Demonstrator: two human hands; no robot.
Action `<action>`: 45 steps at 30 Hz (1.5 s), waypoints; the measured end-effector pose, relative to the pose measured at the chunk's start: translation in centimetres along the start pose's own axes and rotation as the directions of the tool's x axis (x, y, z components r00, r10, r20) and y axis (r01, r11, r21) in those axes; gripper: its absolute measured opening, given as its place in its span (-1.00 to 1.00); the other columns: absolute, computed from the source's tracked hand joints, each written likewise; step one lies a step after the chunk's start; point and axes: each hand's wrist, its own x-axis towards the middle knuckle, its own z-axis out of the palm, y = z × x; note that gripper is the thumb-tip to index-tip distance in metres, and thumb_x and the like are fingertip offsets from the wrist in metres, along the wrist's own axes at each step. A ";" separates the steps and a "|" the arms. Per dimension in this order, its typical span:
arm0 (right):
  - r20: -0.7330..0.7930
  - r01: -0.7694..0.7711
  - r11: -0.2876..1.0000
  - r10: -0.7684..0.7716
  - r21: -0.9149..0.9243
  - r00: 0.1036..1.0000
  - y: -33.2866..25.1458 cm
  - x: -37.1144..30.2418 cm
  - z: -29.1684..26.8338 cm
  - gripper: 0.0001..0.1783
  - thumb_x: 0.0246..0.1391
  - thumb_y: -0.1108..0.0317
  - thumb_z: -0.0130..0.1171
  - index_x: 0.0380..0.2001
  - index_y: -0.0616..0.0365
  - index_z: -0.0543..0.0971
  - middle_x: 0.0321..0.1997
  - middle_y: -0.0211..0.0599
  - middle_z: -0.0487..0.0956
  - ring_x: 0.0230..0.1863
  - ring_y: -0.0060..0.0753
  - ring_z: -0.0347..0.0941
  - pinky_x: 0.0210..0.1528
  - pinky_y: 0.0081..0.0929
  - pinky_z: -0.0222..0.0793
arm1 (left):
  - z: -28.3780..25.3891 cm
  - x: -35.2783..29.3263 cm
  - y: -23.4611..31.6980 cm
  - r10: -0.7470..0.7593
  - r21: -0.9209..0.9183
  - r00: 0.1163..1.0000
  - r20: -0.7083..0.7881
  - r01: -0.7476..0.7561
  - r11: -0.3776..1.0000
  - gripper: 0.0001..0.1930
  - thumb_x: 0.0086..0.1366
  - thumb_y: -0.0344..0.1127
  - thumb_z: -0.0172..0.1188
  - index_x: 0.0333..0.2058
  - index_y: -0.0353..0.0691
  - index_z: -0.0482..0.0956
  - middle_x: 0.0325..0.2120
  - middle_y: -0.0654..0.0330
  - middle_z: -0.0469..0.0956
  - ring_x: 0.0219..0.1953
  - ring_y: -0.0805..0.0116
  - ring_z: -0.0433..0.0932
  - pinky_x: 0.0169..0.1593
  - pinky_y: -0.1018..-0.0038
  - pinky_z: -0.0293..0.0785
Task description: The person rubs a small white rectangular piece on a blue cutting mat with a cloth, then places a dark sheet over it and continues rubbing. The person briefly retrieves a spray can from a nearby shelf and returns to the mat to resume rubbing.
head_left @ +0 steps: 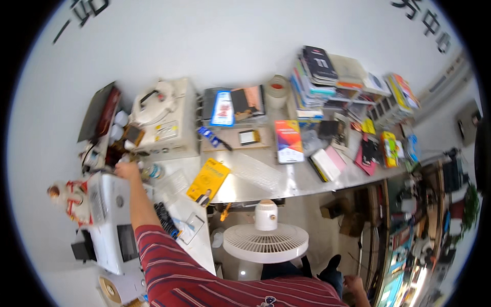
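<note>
My left arm stretches across the printer (110, 194) to the far left of the desk. My left hand (126, 170) is among small bottles and jars beside the printer; its fingers are blurred, so I cannot tell if they hold anything. A clear bottle (153, 171) stands just right of that hand. Low on the right, my right hand (353, 283) hangs beside my leg, away from the desk. Its fingers look loosely curled, but they are too small and blurred to show whether anything is in them.
A white fan (266, 240) stands in front of me at the desk edge. On the desk are a beige machine (169, 135), a yellow package (208, 181), an orange-and-purple box (289, 140) and a stack of books (309, 82). Shelves (383, 225) run along the right.
</note>
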 end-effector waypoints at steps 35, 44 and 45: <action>-0.355 -0.402 0.712 0.661 0.576 0.661 10.1 -14.2 10.4 -0.52 0.40 -0.07 0.27 -0.26 0.15 0.83 -0.34 -0.02 0.79 -0.29 0.13 0.75 -0.12 0.02 0.64 | 0.9 -59.0 51.1 0.999 -0.272 0.035 -0.015 -0.962 0.029 -0.49 0.57 -0.38 0.13 0.45 -0.23 0.50 0.06 -0.14 0.75 -0.05 -0.06 0.81 -0.04 0.07 0.76; -0.504 -0.311 0.542 0.840 0.781 0.199 35.7 -6.6 -3.4 -0.62 0.29 0.00 0.38 -0.09 0.07 0.84 0.02 -0.03 0.81 0.10 0.13 0.73 0.16 0.01 0.63 | -21.0 -63.7 44.9 0.790 -0.492 -0.156 -0.592 -0.707 -0.508 -0.72 0.52 -0.41 0.17 0.12 -0.23 0.69 -0.05 -0.12 0.74 -0.01 -0.11 0.71 0.09 0.13 0.60; -0.478 -0.320 0.501 0.865 0.804 0.154 37.9 -4.0 -5.3 -0.59 0.28 -0.04 0.40 -0.08 0.06 0.84 0.04 -0.04 0.81 0.10 0.13 0.73 0.16 0.00 0.63 | -26.2 -68.8 40.0 0.787 -0.419 -0.290 -0.545 -0.719 -0.555 -0.81 0.47 -0.33 0.21 -0.05 -0.18 0.73 -0.22 -0.03 0.74 -0.19 -0.06 0.70 -0.08 0.12 0.58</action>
